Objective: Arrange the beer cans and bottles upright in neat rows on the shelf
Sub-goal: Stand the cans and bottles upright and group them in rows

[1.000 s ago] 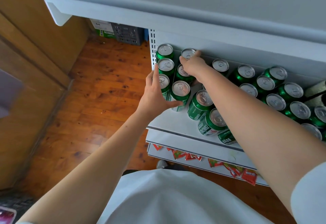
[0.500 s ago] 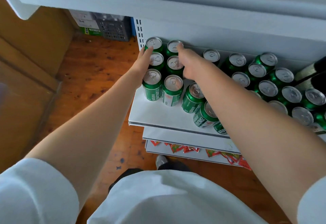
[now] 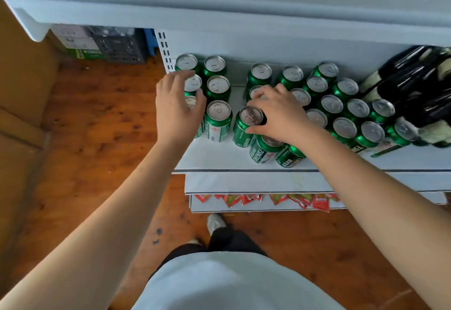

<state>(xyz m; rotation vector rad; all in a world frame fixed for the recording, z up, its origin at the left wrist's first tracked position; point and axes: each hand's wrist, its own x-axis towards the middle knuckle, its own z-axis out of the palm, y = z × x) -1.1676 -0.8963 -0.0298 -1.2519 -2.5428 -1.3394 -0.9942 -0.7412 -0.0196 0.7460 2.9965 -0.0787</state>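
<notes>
Green beer cans with silver tops stand on the white shelf (image 3: pixel 219 156). Two short rows sit at its left end, among them an upright can (image 3: pixel 218 110). My left hand (image 3: pixel 178 107) lies with relaxed fingers over the front-left can (image 3: pixel 191 101), mostly hiding it. My right hand (image 3: pixel 280 114) pinches the rim of a loose can (image 3: pixel 251 115) between thumb and fingers. Two cans (image 3: pixel 264 151) in front of it lean toward the shelf edge. To the right is a denser cluster of cans (image 3: pixel 332 104), then dark bottles (image 3: pixel 415 78) lying tilted at the far right.
An upper shelf (image 3: pixel 219 12) overhangs the cans. Below, a lower shelf holds red snack packets (image 3: pixel 317 202). A grey crate (image 3: pixel 119 46) and boxes stand on the wooden floor at the back left. My shoe (image 3: pixel 214 222) is close to the shelf base.
Both hands drew back from the rear cans. My left hand came off the side of the left row onto its front can. My right hand moved forward onto a loose can.
</notes>
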